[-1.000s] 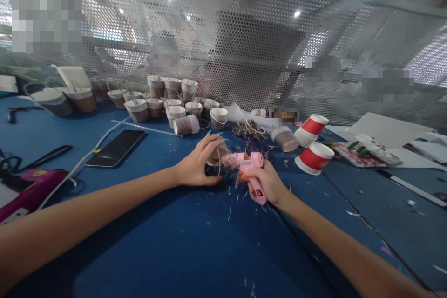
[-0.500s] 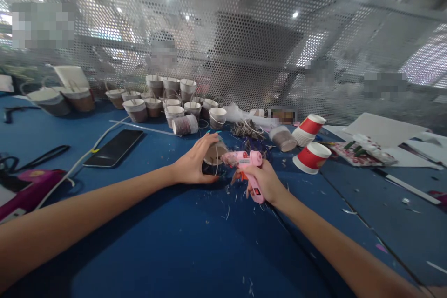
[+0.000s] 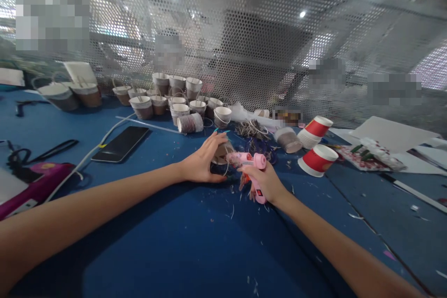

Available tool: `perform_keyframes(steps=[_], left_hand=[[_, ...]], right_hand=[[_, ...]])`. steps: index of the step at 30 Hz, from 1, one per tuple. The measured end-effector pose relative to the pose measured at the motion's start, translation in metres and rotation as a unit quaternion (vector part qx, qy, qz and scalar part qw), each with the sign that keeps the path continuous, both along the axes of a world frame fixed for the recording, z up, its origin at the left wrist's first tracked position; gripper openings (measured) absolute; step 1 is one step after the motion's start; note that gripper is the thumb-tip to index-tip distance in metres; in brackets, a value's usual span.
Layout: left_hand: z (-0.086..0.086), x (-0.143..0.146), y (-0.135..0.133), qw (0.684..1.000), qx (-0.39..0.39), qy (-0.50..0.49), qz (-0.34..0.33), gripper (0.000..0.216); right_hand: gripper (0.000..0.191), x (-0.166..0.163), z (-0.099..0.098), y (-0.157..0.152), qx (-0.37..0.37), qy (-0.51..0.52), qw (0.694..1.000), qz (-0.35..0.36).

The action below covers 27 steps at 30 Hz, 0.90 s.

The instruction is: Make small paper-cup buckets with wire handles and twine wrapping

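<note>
My left hand is curved around a small paper cup, whose open mouth faces me with a thin pale cord handle across it. In my right hand is a pink hot glue gun, gripped by its handle with fingers at the orange trigger. Its nozzle points left into or just before the cup's mouth; I cannot tell whether the tip touches. Much of the cup is hidden behind my left hand and the gun.
Several cup baskets with handles stand at the back, one lying sideways. A phone lies left. Red-and-white paper cups, a bag of red and white pieces and papers are right. Twine bits lie behind my hands.
The whole scene has shifted slightly right in view. Both hands keep their holds on the cup and glue gun, with the nozzle still at the cup's mouth.
</note>
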<state>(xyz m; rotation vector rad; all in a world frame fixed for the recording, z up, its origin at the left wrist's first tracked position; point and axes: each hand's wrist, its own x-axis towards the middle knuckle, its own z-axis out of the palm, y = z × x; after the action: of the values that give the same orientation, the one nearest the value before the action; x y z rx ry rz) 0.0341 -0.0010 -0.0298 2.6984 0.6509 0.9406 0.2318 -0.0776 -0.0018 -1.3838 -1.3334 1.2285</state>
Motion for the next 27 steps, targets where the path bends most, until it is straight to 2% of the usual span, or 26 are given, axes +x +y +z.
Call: perform_keyframes(steps=[7, 12, 19, 27], left_hand=[[-0.0019, -0.0006, 0.0026, 1.000, -0.006, 0.003, -0.006, 0.095], [-0.0003, 0.0007, 0.0020, 1.000, -0.001, 0.004, -0.012, 0.093], [0.0002, 0.0008, 0.0022, 1.000, 0.009, -0.003, -0.028, 0.093], [-0.0019, 0.0007, 0.0035, 1.000, 0.023, 0.000, -0.021, 0.093]], right_hand=[[0.023, -0.0016, -0.0051, 0.0020, -0.008, 0.015, 1.000, -0.010], [0.020, 0.0005, -0.0082, 0.0051, -0.021, 0.020, 1.000, 0.008], [0.018, 0.0013, -0.0095, 0.0043, 0.018, -0.054, 0.997, 0.049], [0.022, 0.0007, -0.0108, 0.0043, 0.034, -0.068, 0.997, 0.033]])
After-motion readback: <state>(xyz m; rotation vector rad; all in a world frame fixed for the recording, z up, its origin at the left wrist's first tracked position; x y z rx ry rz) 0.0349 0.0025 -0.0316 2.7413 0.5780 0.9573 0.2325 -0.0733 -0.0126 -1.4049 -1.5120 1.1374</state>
